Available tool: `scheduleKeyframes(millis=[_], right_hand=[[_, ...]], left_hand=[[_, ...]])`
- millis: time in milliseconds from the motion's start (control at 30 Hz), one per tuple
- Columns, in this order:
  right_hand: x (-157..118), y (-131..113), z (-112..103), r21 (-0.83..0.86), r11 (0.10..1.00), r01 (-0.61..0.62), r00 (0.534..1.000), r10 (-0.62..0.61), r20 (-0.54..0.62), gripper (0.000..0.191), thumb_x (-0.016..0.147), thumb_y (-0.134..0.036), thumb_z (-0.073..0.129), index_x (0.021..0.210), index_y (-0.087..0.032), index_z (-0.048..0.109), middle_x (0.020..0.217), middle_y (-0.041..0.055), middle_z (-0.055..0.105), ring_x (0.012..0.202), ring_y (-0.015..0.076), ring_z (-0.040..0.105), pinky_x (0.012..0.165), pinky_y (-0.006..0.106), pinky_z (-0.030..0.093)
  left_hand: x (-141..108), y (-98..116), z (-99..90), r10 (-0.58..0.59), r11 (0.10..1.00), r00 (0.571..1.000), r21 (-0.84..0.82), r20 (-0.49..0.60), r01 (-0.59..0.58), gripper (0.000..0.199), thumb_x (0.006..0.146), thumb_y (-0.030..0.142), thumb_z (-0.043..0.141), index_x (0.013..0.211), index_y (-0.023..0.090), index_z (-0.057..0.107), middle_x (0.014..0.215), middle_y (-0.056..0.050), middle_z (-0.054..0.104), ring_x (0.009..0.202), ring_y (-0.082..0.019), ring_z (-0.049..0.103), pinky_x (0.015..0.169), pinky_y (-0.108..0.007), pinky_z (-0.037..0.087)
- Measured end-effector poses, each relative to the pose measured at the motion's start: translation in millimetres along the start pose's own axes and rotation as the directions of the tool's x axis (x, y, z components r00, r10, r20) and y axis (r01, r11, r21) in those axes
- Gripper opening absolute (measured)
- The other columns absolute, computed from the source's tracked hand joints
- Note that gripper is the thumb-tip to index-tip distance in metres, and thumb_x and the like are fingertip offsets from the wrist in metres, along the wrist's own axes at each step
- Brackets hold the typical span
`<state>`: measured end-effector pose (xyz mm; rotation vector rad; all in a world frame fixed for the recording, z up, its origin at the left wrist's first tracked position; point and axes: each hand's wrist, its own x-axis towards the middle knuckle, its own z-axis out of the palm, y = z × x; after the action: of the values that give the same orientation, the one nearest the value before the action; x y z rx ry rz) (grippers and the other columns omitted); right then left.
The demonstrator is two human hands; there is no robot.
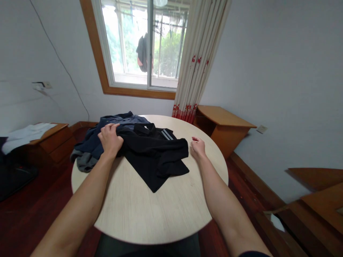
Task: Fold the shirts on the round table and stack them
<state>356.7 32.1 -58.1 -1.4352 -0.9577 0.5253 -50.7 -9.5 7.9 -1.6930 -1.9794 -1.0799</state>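
Observation:
A black collared shirt (150, 150) with grey stripes lies partly folded on a round pale table (150, 217). My left hand (110, 139) is at the shirt's left end, its bent fingers closed around the black cloth beside a pile of dark blue clothes (93, 137). Some of the cloth under that palm is hidden. Just off the shirt's right end, my right hand (197, 146) hovers close to the tabletop. Its fingers are curled in, with no cloth visible in them.
Grey cloth (85, 161) hangs at the table's left edge under the pile. A wooden desk (225, 123) stands behind on the right, next to a curtain (198, 60). To the left is a low wooden cabinet (57, 142) with white cloth on top. A window (144, 46) is ahead.

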Motion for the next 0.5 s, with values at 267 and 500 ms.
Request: scheduleKeyframes(millis=[267,500], right_hand=[[-56.2,-34.9,3.2,-0.063,0.897,0.438,0.473,-0.171,0.864,0.036,0.075,-0.045,0.077,0.101,-0.019,0.077,0.097,0.0061,0.073,0.087,0.0219,0.066,0.081,0.035,0.053],[-74.3,-42.7,-8.5,-0.156,0.729,0.666,0.351,-0.121,0.929,0.009,0.073,-0.016,0.077,0.082,-0.018,0.077,0.094,0.0057,0.068,0.084,0.0186,0.062,0.085,0.032,0.050]], left_hand=[[-55.1,75.0,-17.5,0.505,0.859,0.716,-0.200,0.482,-0.471,0.021,0.085,0.017,0.055,0.098,0.022,0.071,0.103,-0.006,0.070,0.101,-0.026,0.064,0.086,-0.037,0.046],[-89.0,68.3,-14.7,0.584,0.786,0.320,-0.421,0.746,-0.452,0.029,0.083,0.036,0.074,0.109,0.025,0.067,0.110,-0.004,0.069,0.102,-0.023,0.066,0.084,-0.029,0.048]])
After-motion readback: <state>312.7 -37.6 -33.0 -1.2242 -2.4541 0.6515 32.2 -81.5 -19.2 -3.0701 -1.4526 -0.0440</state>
